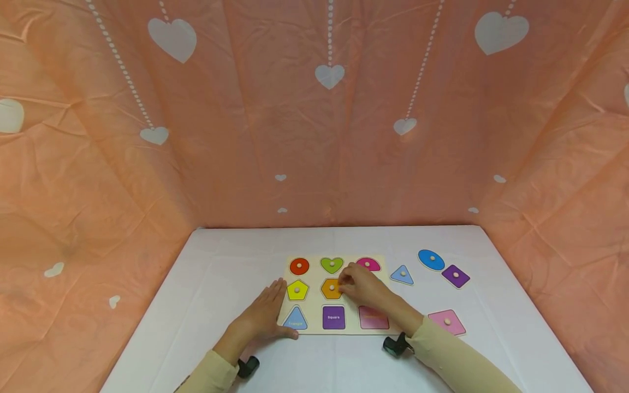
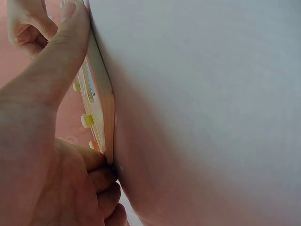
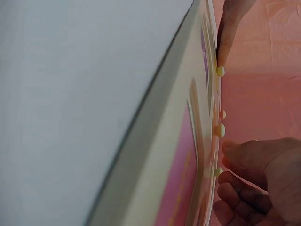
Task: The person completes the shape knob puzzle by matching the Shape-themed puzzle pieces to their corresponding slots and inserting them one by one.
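Just off the orange hexagon [image 1: 331, 289], at its 3 o'clock: right hand [image 1: 366, 286], fingers loosely bent, thumb apart, nothing pinched — whether a fingertip touches the hexagon, cannot tell. Hexagon sits mid-board, green heart [image 1: 332, 266] at its 12, yellow pentagon [image 1: 297, 290] at 9. Left hand [image 1: 262, 314], at 8, lies along the puzzle board [image 1: 314, 297] — fingers straight, thumb spread to the lower edge. Off-board near 3: blue triangle [image 1: 402, 275], blue oval [image 1: 431, 260], purple square [image 1: 455, 277].

My board [image 1: 315, 316] looks like wood, smooth at its edge — the small knobs [image 2: 87, 121] are smooth also. My sleeves [image 1: 457, 355] are matt cloth; the backdrop [image 1: 295, 136] is creased cloth, slightly glossy.
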Demonstrator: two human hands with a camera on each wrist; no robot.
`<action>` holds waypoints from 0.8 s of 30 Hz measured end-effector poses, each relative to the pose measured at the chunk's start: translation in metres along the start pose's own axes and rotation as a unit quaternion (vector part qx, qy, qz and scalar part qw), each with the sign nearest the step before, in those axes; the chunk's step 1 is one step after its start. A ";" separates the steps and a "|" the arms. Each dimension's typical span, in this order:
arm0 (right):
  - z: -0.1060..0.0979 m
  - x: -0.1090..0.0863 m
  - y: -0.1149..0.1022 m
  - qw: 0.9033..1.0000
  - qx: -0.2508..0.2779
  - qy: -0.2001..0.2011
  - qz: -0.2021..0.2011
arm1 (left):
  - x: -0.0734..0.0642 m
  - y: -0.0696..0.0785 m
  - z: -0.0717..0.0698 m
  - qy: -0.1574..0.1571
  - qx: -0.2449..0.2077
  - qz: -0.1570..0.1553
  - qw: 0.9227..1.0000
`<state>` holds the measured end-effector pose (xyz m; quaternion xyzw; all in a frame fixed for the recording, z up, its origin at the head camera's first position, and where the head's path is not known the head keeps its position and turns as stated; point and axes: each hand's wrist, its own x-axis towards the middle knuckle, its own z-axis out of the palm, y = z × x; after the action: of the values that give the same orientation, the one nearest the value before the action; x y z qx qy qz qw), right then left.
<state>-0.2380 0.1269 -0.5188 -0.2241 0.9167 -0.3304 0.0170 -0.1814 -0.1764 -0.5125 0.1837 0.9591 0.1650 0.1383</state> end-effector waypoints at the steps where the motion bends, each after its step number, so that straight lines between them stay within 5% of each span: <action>1: -0.001 -0.001 0.001 1.000 -0.003 0.004 -0.003 | 0.000 0.000 0.000 0.000 0.001 0.000 1.000; 12: -0.023 -0.009 0.021 0.999 0.008 0.035 -0.018 | 0.002 -0.002 0.002 -0.002 0.002 0.000 1.000; 24: -0.045 -0.017 0.037 0.994 0.032 0.074 0.080 | 0.000 -0.003 0.001 -0.002 -0.001 0.004 1.000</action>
<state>-0.2456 0.1865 -0.5086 -0.1244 0.9195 -0.3725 -0.0178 -0.1820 -0.1783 -0.5149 0.1881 0.9579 0.1659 0.1400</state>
